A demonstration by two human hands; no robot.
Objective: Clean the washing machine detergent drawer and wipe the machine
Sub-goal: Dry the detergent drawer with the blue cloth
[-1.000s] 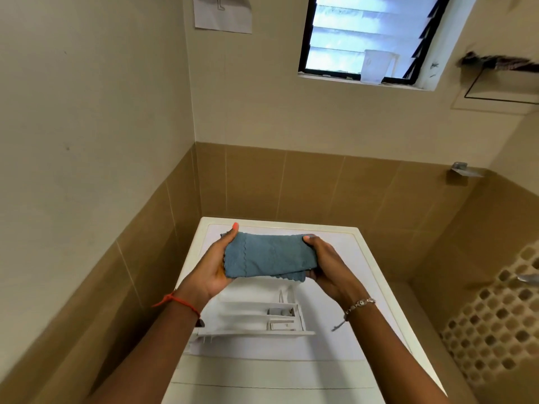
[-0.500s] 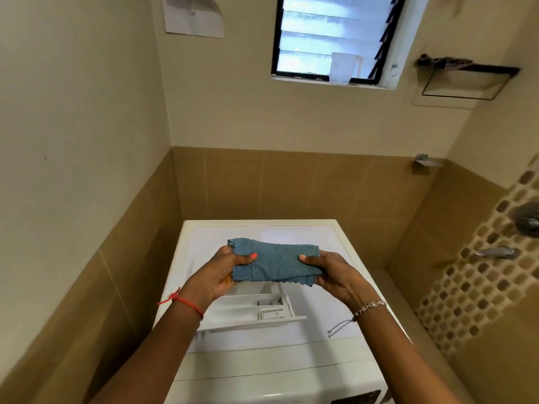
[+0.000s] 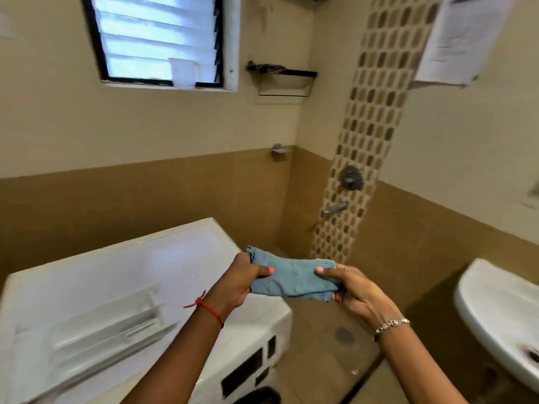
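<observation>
A folded blue cloth [image 3: 291,278] is stretched between both hands, in the air just past the right edge of the white washing machine [image 3: 87,275]. My left hand [image 3: 242,281] grips its left end, thumb on top. Its right end is pinched by my right hand [image 3: 347,287]. The white detergent drawer [image 3: 108,325] lies loose on the machine's top, at the lower left and blurred. The machine's dark control panel [image 3: 248,371] shows on its front, below my left arm.
A white washbasin [image 3: 495,313] juts out at the right. On the mosaic strip of the right wall are a tap [image 3: 335,207] and a mixer knob [image 3: 351,177]. A tiled floor with a drain [image 3: 344,335] lies between machine and basin. A louvred window [image 3: 159,39] is above.
The view has swung to the right, away from the machine top toward the tap wall and basin. Both hands carried the cloth from above the drawer to beyond the machine's right edge.
</observation>
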